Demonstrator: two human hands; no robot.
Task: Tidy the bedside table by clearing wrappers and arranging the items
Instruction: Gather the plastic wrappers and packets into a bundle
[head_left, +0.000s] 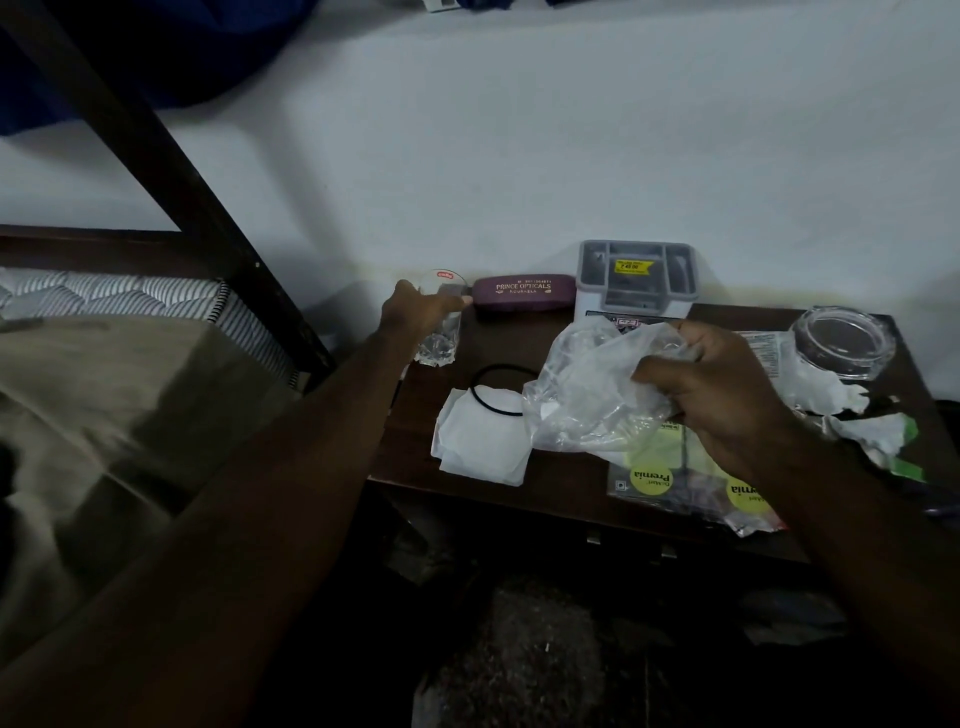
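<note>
L hand wraps the clear glass at the bedside table back-left corner, beside the purple specs case. R hand clutches the crumpled clear wrapper mid-table. Best bet: hold glass upright, ball wrapper tight.

One each shows: clear drinking glass, purple spectacle case, grey plastic box, round glass ashtray, thin black band, crumpled clear plastic bag.
</note>
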